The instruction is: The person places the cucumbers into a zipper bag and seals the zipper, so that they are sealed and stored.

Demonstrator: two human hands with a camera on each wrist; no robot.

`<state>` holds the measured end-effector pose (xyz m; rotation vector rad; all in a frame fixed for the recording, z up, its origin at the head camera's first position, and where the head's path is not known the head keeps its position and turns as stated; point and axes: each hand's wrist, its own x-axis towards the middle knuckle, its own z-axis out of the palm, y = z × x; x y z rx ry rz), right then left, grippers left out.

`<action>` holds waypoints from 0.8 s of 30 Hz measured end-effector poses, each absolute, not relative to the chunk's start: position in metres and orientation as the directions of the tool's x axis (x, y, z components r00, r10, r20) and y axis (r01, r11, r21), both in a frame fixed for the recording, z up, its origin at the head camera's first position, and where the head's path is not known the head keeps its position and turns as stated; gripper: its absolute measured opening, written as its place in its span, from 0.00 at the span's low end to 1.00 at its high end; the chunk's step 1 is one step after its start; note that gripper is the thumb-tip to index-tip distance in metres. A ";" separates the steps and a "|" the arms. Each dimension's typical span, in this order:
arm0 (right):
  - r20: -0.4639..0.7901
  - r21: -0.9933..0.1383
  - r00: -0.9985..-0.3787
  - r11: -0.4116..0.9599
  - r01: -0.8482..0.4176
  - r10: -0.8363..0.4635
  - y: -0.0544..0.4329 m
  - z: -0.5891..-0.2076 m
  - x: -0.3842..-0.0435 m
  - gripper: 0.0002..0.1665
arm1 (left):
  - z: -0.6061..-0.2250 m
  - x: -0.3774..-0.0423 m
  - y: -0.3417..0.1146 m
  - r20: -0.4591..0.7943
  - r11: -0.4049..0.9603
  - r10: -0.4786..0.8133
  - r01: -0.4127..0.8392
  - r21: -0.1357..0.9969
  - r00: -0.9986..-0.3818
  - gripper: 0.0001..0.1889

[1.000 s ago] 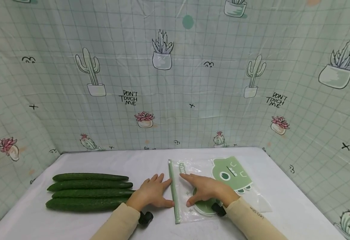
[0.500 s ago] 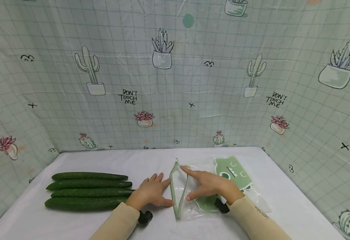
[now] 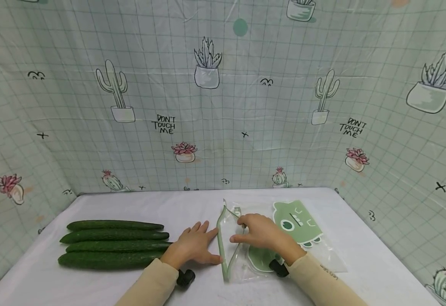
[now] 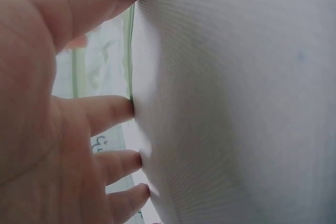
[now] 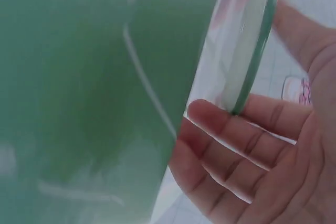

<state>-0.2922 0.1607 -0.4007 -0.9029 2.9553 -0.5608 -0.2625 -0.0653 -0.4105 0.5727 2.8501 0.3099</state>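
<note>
A clear zip bag (image 3: 325, 258) with a green cartoon print lies flat on the table in the head view. Its green-edged mouth gapes toward the left. My left hand (image 3: 193, 246) rests spread on the table, thumb and index fingertip at the mouth's near-left green strip (image 3: 221, 244). In the left wrist view its fingers (image 4: 113, 113) are nearly straight. My right hand (image 3: 263, 231) bends its fingers round the mouth's other lip, thumb over the opening. The right wrist view shows the green edge (image 5: 260, 51) between thumb and curled fingers (image 5: 210, 156); exact contact is partly hidden.
Several long dark green cucumbers (image 3: 110, 260) lie side by side left of my left hand; its wrist and sleeve overlap the nearest one's end. A white cloth covers the table (image 3: 192, 204). A cactus-print curtain (image 3: 223, 106) surrounds the back and sides.
The bag's mouth was flat and closed one second ago; now its two green lips stand apart. My right fingers have curled in and the thumb has shifted left over the opening. The left hand stays put.
</note>
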 end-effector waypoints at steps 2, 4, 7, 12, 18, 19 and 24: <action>0.104 -0.379 -0.838 0.758 -0.531 -0.535 0.157 -0.402 -0.292 0.29 | -0.411 -0.263 -0.066 -0.166 0.901 0.402 0.356 0.249 -0.900 0.46; 0.076 -0.448 -0.844 0.738 -0.505 -0.531 0.155 -0.402 -0.291 0.24 | -0.412 -0.263 -0.066 -0.165 0.900 0.403 0.357 0.251 -0.900 0.46; 0.041 -0.536 -0.844 0.701 -0.470 -0.535 0.152 -0.404 -0.290 0.25 | -0.412 -0.263 -0.066 -0.164 0.899 0.405 0.358 0.253 -0.900 0.46; 0.029 -0.656 -0.836 0.620 -0.430 -0.549 0.148 -0.405 -0.290 0.31 | -0.412 -0.263 -0.066 -0.160 0.894 0.412 0.364 0.261 -0.897 0.46; 0.011 -0.879 -0.811 0.380 -0.287 -0.585 0.150 -0.393 -0.287 0.34 | -0.413 -0.264 -0.066 -0.162 0.898 0.404 0.357 0.256 -0.900 0.46; 0.000 -0.897 -0.807 0.357 -0.261 -0.591 0.151 -0.391 -0.286 0.34 | -0.413 -0.264 -0.066 -0.163 0.899 0.402 0.355 0.255 -0.901 0.46; -0.081 -0.878 -0.777 0.414 -0.241 -0.625 0.154 -0.390 -0.285 0.32 | -0.413 -0.264 -0.066 -0.163 0.900 0.402 0.356 0.254 -0.901 0.46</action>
